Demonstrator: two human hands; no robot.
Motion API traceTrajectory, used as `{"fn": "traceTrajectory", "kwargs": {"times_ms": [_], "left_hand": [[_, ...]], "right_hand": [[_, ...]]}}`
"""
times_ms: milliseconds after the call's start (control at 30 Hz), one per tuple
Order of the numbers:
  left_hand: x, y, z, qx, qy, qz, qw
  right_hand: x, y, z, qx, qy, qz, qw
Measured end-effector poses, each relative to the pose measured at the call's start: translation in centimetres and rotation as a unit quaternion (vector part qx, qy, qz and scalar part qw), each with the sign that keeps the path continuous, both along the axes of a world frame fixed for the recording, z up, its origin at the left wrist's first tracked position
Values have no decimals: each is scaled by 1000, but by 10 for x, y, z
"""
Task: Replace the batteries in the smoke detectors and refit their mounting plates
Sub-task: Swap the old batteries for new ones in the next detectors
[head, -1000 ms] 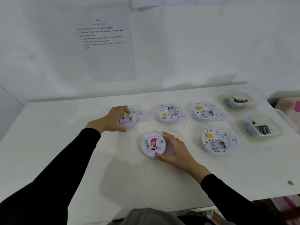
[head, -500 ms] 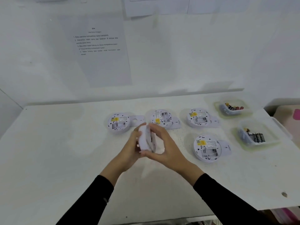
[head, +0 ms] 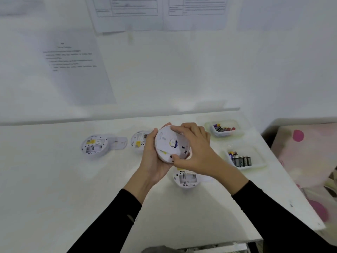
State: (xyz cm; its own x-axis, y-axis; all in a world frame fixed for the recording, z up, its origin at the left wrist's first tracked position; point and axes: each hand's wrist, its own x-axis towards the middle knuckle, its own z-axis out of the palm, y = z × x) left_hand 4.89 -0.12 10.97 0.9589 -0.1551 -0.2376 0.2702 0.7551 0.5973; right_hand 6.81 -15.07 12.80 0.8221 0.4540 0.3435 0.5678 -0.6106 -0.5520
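White smoke detector (head: 170,143) is held above the counter (head: 54,179), underside toward the camera, gripped at opposite edges by the left hand (head: 153,161) and the right hand (head: 197,154).

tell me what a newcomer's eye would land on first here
Dead centre, the left hand and right hand grip a white smoke detector above the table, its back tilted toward the camera. Three more in view lie back-up on the table: a left detector, a middle detector partly behind the left hand, a near detector under the right wrist. At the right, a far tub and a near tub hold batteries.
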Motion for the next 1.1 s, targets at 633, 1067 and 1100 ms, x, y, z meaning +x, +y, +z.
{"fn": "traceTrajectory", "kwargs": {"times_ms": [633,1067,1100], "left_hand": [[5,-113,-20,5,2,-16,1000],[15,-113,-34,-65,-36,40,996],[16,-115,-35,-77,-37,35,996]], "right_hand": [[18,-126,-3,-31,-70,125,989],[-27,-181,-102,-262,91,159,948],[-26,-182,-108,-273,104,155,944]]}}
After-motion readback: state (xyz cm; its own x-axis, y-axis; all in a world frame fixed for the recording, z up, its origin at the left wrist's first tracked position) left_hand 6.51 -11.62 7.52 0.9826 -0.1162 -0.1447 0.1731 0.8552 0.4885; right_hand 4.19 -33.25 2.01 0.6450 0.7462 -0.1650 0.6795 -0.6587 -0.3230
